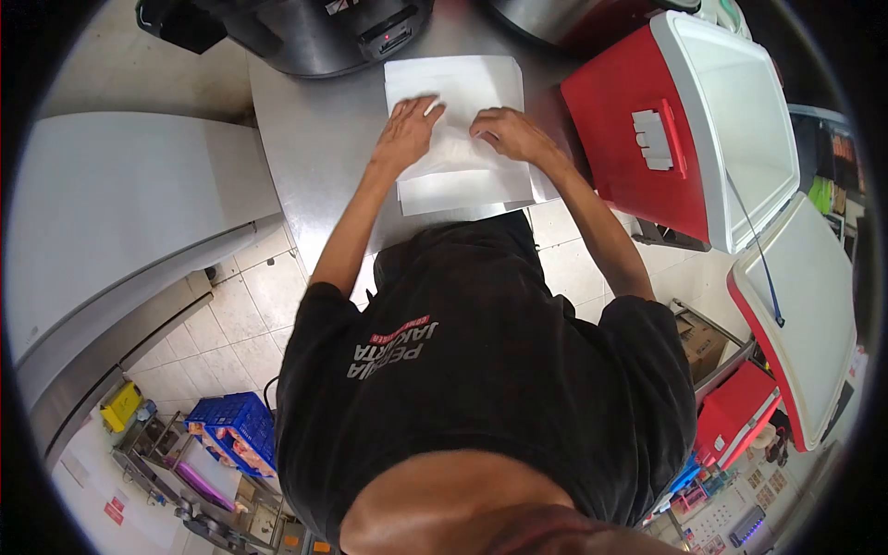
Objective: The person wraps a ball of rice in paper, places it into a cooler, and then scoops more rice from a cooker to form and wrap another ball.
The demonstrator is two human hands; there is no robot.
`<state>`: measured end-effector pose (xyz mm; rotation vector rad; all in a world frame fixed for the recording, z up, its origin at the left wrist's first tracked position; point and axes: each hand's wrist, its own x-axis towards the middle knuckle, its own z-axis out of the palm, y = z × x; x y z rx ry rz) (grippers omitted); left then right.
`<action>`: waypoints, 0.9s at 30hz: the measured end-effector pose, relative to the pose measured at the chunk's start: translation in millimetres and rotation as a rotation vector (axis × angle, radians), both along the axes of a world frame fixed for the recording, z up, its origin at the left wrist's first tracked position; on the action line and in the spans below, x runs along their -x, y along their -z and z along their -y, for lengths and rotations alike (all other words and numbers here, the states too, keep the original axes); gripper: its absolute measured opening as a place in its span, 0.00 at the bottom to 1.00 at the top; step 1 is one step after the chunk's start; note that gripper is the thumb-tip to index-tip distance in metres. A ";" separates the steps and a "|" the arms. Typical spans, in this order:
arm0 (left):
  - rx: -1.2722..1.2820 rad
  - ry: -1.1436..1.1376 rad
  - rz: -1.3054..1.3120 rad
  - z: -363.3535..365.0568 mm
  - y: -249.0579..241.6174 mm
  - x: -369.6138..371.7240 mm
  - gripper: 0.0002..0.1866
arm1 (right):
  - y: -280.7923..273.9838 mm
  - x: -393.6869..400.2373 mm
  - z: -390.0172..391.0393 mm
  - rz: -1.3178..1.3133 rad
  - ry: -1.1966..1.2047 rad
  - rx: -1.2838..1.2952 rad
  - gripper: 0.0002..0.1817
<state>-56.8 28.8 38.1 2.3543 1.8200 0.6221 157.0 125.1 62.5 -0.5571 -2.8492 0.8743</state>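
Observation:
White paper sheets [465, 190] lie overlapping on the steel table [314, 157] in front of me. A pale, slightly raised patch shows in the middle of the paper, between my hands. My left hand [407, 134] rests over the left part of the paper, fingers stretched forward and the thumb apart. Over the right part, my right hand [509, 134] is curled, with its fingertips and thumb drawn together close above the sheet. I cannot tell what, if anything, is between those fingers.
A red and white cooler box [638, 139] stands open at the right, its lid [795, 314] hanging down. Two dark rounded appliances, a left one [314, 37] and a right one [555, 23], line the table's back. A white chest-like unit [139, 213] is at the left. Behind me sits a blue crate [236, 416].

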 end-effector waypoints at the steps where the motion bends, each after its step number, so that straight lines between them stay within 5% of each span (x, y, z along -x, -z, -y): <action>1: -0.001 0.002 0.001 2.5 3.1 4.9 0.20 | 1.4 -4.7 4.5 -0.015 0.011 -0.013 0.06; 3: 0.205 0.136 -0.010 10.8 8.4 10.6 0.15 | 18.6 -15.7 10.8 -0.050 0.008 -0.033 0.06; 4: 0.077 0.186 0.010 18.9 17.0 11.2 0.09 | 28.3 -21.6 14.3 -0.099 0.008 -0.057 0.06; 17: 0.021 0.318 0.020 61.1 44.8 13.9 0.08 | 63.7 -42.1 32.3 -0.159 0.028 -0.212 0.13; 27: 0.035 0.024 0.242 88.5 43.9 -9.0 0.16 | 53.5 -44.7 48.9 -0.110 0.101 -0.089 0.12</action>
